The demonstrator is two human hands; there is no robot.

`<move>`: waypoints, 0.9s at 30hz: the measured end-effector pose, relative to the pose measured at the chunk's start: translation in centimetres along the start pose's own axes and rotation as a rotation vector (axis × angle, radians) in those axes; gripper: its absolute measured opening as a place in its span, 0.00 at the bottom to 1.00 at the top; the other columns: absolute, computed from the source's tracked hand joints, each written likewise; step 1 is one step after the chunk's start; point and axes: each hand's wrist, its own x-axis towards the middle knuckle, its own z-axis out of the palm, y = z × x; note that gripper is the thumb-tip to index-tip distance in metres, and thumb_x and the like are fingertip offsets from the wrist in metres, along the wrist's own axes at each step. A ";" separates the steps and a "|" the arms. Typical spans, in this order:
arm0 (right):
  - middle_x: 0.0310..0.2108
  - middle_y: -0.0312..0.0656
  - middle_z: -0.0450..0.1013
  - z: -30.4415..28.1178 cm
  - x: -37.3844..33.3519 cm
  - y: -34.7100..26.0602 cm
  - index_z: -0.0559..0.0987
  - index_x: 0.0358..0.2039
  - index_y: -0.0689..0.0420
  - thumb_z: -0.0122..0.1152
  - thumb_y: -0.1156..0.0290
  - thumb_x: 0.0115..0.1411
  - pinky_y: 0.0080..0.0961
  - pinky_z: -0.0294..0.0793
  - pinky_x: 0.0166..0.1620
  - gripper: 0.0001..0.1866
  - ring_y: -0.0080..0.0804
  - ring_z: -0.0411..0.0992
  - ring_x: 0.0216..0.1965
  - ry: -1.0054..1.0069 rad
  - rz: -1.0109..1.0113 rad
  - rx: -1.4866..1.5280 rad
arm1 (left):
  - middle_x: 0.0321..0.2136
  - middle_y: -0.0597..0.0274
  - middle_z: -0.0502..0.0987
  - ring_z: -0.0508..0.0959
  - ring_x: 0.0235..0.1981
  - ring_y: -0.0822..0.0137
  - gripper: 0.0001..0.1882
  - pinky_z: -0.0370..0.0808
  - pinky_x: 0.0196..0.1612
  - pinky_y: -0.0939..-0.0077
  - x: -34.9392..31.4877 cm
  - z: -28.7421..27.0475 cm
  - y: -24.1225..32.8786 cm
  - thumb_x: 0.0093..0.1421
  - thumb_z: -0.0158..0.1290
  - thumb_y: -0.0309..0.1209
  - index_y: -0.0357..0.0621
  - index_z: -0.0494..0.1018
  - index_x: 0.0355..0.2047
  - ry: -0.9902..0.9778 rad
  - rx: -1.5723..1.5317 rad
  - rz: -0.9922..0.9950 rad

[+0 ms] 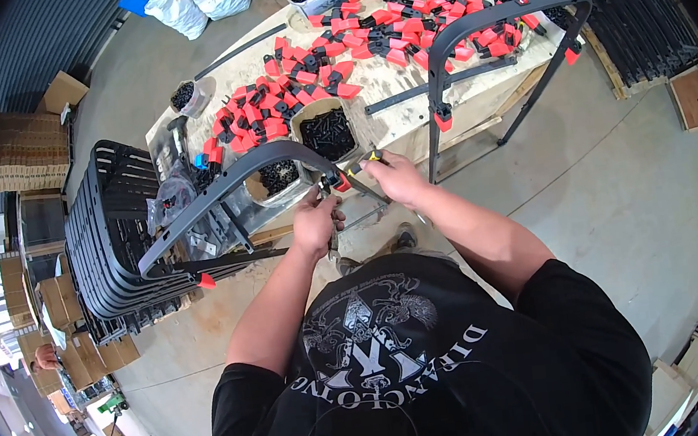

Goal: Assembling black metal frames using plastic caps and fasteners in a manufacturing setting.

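- Head view: I see the frame (224, 183), dark grey, tubular and curved, arching beyond and left of the left hand (318, 224).
- That hand curls closed around a metal tool (333, 242), near the frame's red clip (343, 184).
- The right hand (401, 179) wraps a yellow-black tool (375, 156).

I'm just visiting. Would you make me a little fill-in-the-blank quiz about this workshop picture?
1. The pieces heaped on the worktable are black and ____.
2. The yellow-and-black tool is in the person's ____ hand.
3. The person's shirt is ____ with pale print.

Missing words: red; right; black.
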 end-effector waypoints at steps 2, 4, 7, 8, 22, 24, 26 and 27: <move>0.33 0.43 0.76 0.6 1.5 1.1 0.79 0.41 0.63 0.59 0.57 0.62 0.31 0.72 0.39 0.19 0.32 0.73 0.33 -0.013 0.241 0.340 | 0.36 0.55 0.78 0.76 0.24 0.70 0.24 0.75 0.23 0.74 -0.5 0.6 0.6 0.66 0.50 0.24 0.33 0.63 0.62 -0.046 -0.006 0.055; 0.31 0.40 0.74 1.2 2.5 1.9 0.79 0.38 0.63 0.59 0.59 0.61 0.29 0.70 0.37 0.18 0.29 0.70 0.32 0.022 0.252 0.386 | 0.36 0.56 0.77 0.76 0.24 0.70 0.21 0.74 0.23 0.74 -0.8 0.8 0.8 0.66 0.51 0.25 0.36 0.64 0.58 -0.059 -0.013 0.050; 0.29 0.38 0.72 1.8 3.3 2.1 0.78 0.35 0.63 0.59 0.58 0.61 0.29 0.68 0.37 0.18 0.27 0.68 0.30 0.023 0.263 0.459 | 0.35 0.57 0.76 0.75 0.23 0.69 0.18 0.73 0.22 0.74 -1.2 0.8 1.2 0.66 0.51 0.25 0.37 0.65 0.54 -0.086 -0.036 0.055; 0.29 0.38 0.72 2.0 3.4 2.0 0.78 0.34 0.64 0.58 0.56 0.62 0.29 0.68 0.37 0.19 0.27 0.68 0.31 -0.009 0.265 0.489 | 0.33 0.57 0.76 0.76 0.22 0.68 0.17 0.73 0.22 0.74 -1.3 0.8 1.4 0.65 0.51 0.25 0.37 0.65 0.54 -0.102 -0.047 0.063; 0.23 0.30 0.66 2.3 3.2 0.9 0.75 0.35 0.52 0.49 0.51 0.71 0.25 0.61 0.29 0.17 0.20 0.58 0.21 -0.044 0.421 0.559 | 0.27 0.58 0.76 0.77 0.21 0.67 0.13 0.75 0.24 0.74 -1.8 0.7 3.3 0.65 0.52 0.26 0.34 0.69 0.48 -0.163 -0.044 -0.022; 0.23 0.30 0.66 2.3 3.6 2.0 0.74 0.34 0.52 0.49 0.52 0.71 0.25 0.61 0.29 0.17 0.20 0.58 0.22 -0.056 0.428 0.551 | 0.28 0.57 0.77 0.77 0.23 0.67 0.12 0.75 0.25 0.73 -1.6 0.6 3.2 0.65 0.51 0.26 0.34 0.70 0.47 -0.175 -0.039 -0.015; 0.26 0.32 0.71 2.5 4.1 2.4 0.76 0.38 0.55 0.49 0.51 0.70 0.26 0.66 0.34 0.20 0.23 0.65 0.26 -0.072 0.435 0.509 | 0.33 0.56 0.77 0.79 0.28 0.67 0.11 0.77 0.29 0.73 -1.4 0.5 3.2 0.66 0.51 0.25 0.33 0.70 0.46 -0.170 -0.073 0.011; 0.26 0.32 0.71 2.5 4.2 2.7 0.76 0.38 0.55 0.49 0.51 0.70 0.26 0.66 0.34 0.20 0.23 0.65 0.26 -0.070 0.437 0.505 | 0.36 0.56 0.77 0.79 0.31 0.67 0.11 0.79 0.32 0.72 -1.3 0.2 3.4 0.66 0.50 0.24 0.32 0.70 0.47 -0.190 -0.074 -0.005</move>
